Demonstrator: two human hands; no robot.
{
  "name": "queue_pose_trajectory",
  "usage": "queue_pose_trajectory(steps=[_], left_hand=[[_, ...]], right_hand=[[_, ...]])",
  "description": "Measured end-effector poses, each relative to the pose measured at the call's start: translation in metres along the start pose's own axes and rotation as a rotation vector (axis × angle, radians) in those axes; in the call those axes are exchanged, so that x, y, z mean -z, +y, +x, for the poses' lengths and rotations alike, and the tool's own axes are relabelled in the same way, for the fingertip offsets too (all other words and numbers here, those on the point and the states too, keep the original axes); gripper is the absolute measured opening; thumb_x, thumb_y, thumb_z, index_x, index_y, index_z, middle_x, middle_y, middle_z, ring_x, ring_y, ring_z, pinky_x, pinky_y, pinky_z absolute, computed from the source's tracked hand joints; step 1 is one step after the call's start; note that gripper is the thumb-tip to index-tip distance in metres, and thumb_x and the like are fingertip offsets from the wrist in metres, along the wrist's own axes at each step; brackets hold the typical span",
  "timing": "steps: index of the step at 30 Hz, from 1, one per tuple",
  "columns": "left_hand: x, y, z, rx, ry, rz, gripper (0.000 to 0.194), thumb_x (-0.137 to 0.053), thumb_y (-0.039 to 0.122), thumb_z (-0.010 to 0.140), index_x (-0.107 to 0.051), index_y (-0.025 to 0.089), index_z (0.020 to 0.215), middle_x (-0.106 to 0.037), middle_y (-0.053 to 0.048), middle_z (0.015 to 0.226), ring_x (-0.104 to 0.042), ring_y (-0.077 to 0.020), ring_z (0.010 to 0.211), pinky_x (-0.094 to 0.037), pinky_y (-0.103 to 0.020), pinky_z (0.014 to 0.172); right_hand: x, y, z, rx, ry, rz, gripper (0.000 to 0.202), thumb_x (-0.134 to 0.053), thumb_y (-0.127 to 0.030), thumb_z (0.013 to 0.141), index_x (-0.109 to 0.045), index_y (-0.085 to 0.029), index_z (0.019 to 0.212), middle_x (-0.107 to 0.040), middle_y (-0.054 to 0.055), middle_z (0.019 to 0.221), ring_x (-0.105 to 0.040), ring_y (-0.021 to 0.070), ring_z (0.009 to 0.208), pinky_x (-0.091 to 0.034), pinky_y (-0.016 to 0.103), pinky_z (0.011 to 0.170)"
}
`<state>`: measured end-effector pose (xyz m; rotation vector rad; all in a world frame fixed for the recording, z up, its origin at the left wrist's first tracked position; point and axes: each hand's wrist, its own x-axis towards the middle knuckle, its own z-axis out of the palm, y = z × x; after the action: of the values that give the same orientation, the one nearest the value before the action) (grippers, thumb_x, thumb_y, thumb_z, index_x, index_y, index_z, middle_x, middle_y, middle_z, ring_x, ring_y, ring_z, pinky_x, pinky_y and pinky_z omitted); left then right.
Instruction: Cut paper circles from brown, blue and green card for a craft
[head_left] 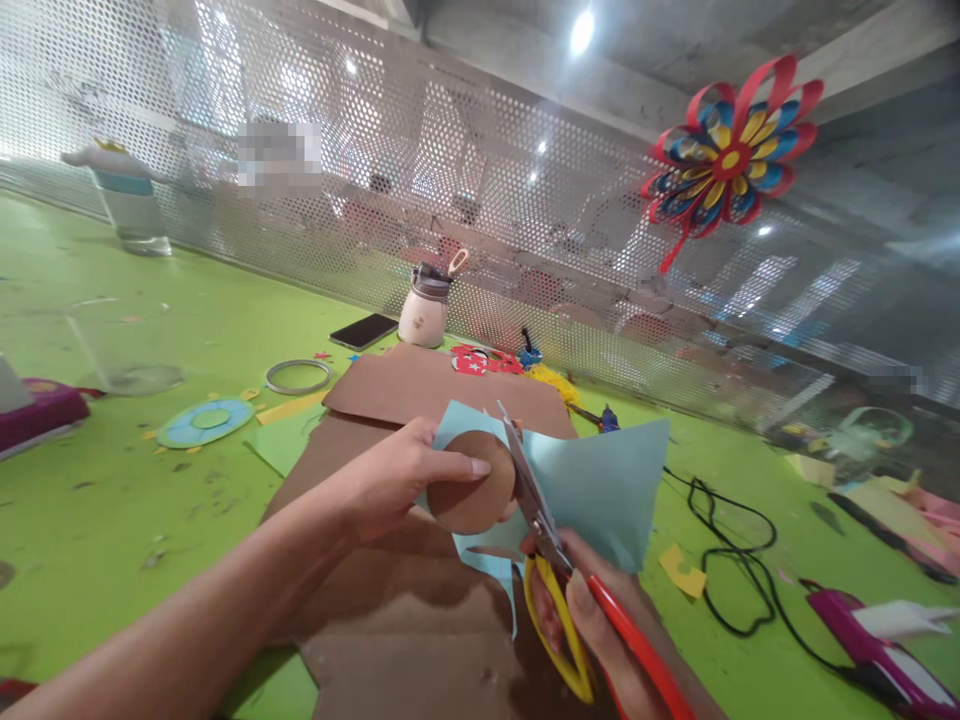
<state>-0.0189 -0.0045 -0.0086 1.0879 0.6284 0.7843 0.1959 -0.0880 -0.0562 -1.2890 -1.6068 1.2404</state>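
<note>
My left hand (405, 475) pinches a round brown cardboard disc (469, 505) against a sheet of light blue paper (607, 480), thumb on top and fingers behind. In my right hand (611, 610) is a pair of scissors (536, 500) with one red and one yellow handle. Its blades point up and away, crossing the blue paper close to the disc's right edge. A partly cut strip of the blue paper hangs below the disc. Under both hands lie large brown cardboard pieces (405, 670).
Left on the green table are a blue paper ring (206, 423), a metal ring (298, 376) and a clear cup (124, 350). Behind stand a phone (364, 331) and a white bottle (424, 315). A black cord (739, 560) and purple glue gun (877, 640) lie right.
</note>
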Motion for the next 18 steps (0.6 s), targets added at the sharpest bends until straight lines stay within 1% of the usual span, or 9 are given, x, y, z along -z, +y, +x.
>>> queue_pose_trajectory(steps=[2, 6, 9, 14, 18], left_hand=[[0.0002, -0.0009, 0.0004, 0.001, -0.008, -0.006, 0.014, -0.067, 0.02, 0.07, -0.073, 0.014, 0.082, -0.074, -0.008, 0.081, -0.068, -0.0244, 0.075, -0.051, -0.035, 0.075], [0.0004, -0.0018, 0.001, -0.011, -0.033, -0.012, 0.014, -0.067, 0.019, 0.07, -0.072, 0.014, 0.082, -0.074, -0.008, 0.082, -0.068, -0.0248, 0.076, -0.051, -0.036, 0.074], [0.0003, -0.0015, 0.0006, -0.003, -0.016, -0.019, 0.012, -0.066, 0.017, 0.07, -0.072, 0.014, 0.08, -0.074, -0.008, 0.081, -0.068, -0.0244, 0.075, -0.051, -0.035, 0.074], [0.0, -0.0016, -0.0006, 0.027, 0.004, -0.042, 0.012, -0.066, 0.016, 0.07, -0.073, 0.015, 0.08, -0.074, -0.007, 0.081, -0.068, -0.0243, 0.075, -0.051, -0.036, 0.075], [-0.0007, -0.0007, -0.0005, 0.023, 0.018, -0.038, 0.013, -0.066, 0.015, 0.068, -0.072, 0.014, 0.08, -0.074, -0.007, 0.079, -0.068, -0.0242, 0.072, -0.05, -0.035, 0.073]], right_hand=[[0.0017, -0.0017, 0.0, -0.015, -0.011, 0.003, 0.05, -0.041, -0.069, 0.081, -0.062, -0.028, 0.101, -0.052, 0.003, 0.069, -0.05, 0.0179, 0.057, -0.044, 0.03, 0.052], [0.0031, -0.0034, 0.0002, -0.034, -0.021, -0.003, 0.051, -0.042, -0.07, 0.081, -0.062, -0.03, 0.105, -0.053, 0.003, 0.068, -0.05, 0.0193, 0.057, -0.044, 0.032, 0.053], [0.0028, -0.0041, 0.0006, -0.035, -0.027, -0.012, 0.051, -0.042, -0.07, 0.081, -0.061, -0.03, 0.107, -0.052, 0.003, 0.067, -0.049, 0.0199, 0.057, -0.043, 0.032, 0.052], [0.0024, -0.0045, 0.0009, -0.04, -0.041, -0.005, 0.051, -0.04, -0.07, 0.082, -0.059, -0.031, 0.11, -0.048, 0.002, 0.066, -0.047, 0.0186, 0.053, -0.039, 0.031, 0.049], [0.0023, -0.0041, 0.0003, -0.03, -0.048, 0.003, 0.05, -0.04, -0.069, 0.082, -0.06, -0.031, 0.108, -0.047, 0.001, 0.066, -0.045, 0.0172, 0.053, -0.037, 0.03, 0.048]])
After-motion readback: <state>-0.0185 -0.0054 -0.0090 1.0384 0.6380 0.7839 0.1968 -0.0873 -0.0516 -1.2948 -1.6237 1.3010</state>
